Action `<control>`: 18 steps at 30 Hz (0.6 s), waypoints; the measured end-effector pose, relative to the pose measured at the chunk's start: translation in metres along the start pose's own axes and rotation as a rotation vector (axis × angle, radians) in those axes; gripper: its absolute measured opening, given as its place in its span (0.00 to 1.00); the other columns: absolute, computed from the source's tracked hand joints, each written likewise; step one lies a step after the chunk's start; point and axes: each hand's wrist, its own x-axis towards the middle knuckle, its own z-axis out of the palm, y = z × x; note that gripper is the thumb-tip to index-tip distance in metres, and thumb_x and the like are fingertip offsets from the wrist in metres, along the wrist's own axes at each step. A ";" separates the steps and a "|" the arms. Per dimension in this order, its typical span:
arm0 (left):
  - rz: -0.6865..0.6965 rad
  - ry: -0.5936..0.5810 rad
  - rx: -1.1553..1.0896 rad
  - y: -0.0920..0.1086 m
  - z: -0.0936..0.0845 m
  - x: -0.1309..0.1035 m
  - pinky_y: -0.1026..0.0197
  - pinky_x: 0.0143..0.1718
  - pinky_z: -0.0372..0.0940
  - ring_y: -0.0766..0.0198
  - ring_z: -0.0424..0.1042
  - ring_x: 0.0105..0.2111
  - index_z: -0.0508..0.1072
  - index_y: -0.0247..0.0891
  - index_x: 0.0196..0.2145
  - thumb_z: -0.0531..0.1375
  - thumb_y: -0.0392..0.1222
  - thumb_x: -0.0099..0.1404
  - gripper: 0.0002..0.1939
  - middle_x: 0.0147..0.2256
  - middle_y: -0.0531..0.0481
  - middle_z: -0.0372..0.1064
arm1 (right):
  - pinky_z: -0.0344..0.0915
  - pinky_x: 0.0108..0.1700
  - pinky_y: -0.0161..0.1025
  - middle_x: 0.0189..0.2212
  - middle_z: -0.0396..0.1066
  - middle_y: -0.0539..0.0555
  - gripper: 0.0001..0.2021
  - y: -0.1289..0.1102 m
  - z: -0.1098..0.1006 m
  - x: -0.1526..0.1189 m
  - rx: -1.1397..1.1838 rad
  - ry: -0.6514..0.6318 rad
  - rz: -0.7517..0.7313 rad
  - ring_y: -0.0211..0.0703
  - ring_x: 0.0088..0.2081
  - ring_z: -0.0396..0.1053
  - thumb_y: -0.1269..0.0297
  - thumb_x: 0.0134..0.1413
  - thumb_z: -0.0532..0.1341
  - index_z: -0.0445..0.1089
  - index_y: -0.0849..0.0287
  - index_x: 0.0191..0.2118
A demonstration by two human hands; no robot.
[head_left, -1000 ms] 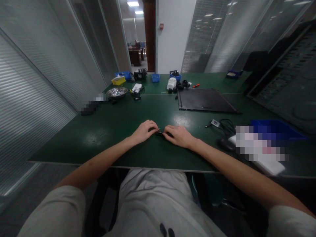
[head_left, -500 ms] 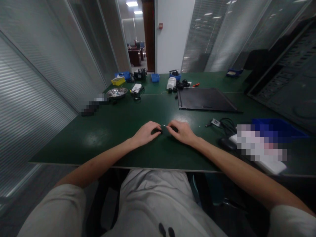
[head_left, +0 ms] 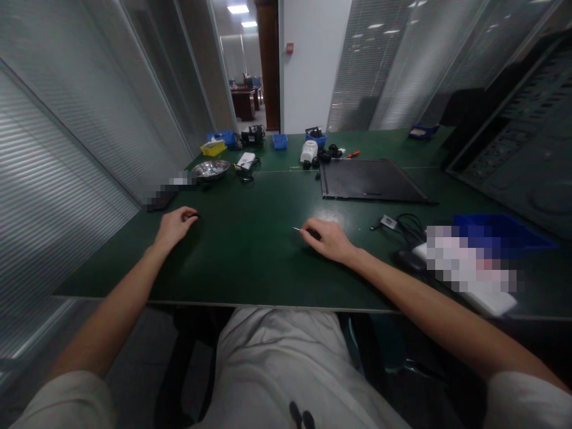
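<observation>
Head view: a thin tool (head_left: 304, 230) is pinched in the right hand (head_left: 328, 240), fingers closed, its silver tip pointing left. Far to the left, a small dark thing (head_left: 195, 216) is touched by the curled left hand (head_left: 175, 226) on the tabletop (head_left: 250, 250).

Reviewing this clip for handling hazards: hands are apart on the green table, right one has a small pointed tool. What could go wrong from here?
1. The right hand holds a thin tool with its metal tip pointing toward the left hand; a careless reach across could mean a poke.
2. The left hand has a small dark part at its fingertips; dark on the green table in dim light, it may be lost.
3. The cable lies near the right forearm and could snag.
</observation>
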 end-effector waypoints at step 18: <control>-0.582 0.269 0.393 -0.121 -0.069 -0.032 0.59 0.45 0.58 0.56 0.62 0.34 0.79 0.27 0.50 0.54 0.46 0.71 0.22 0.30 0.45 0.68 | 0.59 0.35 0.38 0.35 0.75 0.53 0.12 0.002 0.001 0.000 -0.005 -0.002 -0.001 0.40 0.31 0.69 0.57 0.73 0.55 0.71 0.56 0.40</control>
